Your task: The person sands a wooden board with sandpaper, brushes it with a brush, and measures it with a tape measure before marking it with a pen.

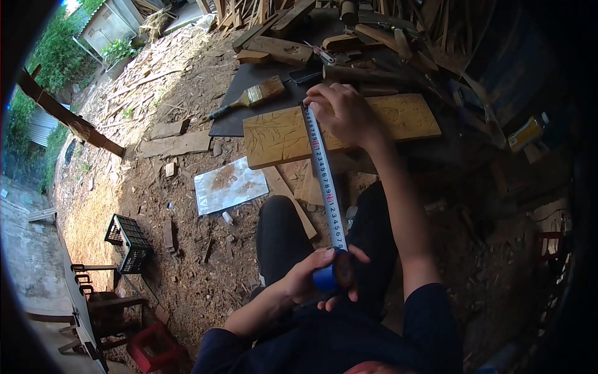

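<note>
My left hand is wrapped round the blue case of a tape measure, low in front of my body. The white blade runs up from the case, between my knees, to a carved wooden board. At the far end, my right hand pinches the blade near its tip, over the board's far edge. Carved lines show on the board's yellowish face, to both sides of the blade. Part of the board is hidden under my right hand and forearm.
A paintbrush lies on the dark table left of the board. Wood offcuts and tools crowd the far side. A stained white sheet is on the chip-covered ground. A black crate and a red stool stand at left.
</note>
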The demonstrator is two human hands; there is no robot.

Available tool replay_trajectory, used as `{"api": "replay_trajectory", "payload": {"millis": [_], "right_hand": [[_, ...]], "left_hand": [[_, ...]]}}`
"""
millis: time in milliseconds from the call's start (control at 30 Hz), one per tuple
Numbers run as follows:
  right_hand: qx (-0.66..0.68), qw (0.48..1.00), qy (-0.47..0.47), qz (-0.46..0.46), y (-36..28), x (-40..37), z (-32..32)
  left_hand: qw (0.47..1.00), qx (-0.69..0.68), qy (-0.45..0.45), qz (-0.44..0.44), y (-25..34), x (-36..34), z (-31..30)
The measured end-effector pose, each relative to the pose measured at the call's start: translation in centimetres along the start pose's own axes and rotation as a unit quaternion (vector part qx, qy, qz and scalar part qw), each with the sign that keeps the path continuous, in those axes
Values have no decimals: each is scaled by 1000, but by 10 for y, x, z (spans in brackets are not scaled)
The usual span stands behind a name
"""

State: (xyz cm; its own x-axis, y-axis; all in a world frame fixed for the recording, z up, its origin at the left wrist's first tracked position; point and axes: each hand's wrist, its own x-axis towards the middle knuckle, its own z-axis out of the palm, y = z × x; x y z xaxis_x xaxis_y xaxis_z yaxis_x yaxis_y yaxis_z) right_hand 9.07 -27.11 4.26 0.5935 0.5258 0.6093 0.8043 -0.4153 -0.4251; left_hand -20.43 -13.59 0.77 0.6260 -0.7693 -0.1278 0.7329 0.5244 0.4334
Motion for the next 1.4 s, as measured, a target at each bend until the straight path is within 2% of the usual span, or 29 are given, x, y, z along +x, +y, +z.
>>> {"api": "replay_trajectory", "payload": {"millis": [367, 667, 767, 867, 1067, 1267, 1400], "right_hand": [[-10, 1000, 6, -1, -6, -1, -4], [114, 993, 31, 21, 2, 1, -1], [130, 990, -4, 57, 4, 3, -7], [188, 979, 4, 77, 4, 4, -5], [154, 987, 3, 54, 11, 4, 0], [136, 989, -11, 62, 8, 5, -3], [136, 989, 0, 59, 7, 5, -2]], "left_hand": [[999, 25, 18, -14, 8, 8, 6], [999, 31, 36, -17, 9, 8, 6], [999, 33, 28, -18, 8, 8, 3], [999, 24, 22, -21, 8, 7, 4], [1000, 5, 15, -1, 7, 2, 10], [976, 188, 107, 19, 11, 0, 27], [973, 189, 130, 30, 7, -1, 25]]}}
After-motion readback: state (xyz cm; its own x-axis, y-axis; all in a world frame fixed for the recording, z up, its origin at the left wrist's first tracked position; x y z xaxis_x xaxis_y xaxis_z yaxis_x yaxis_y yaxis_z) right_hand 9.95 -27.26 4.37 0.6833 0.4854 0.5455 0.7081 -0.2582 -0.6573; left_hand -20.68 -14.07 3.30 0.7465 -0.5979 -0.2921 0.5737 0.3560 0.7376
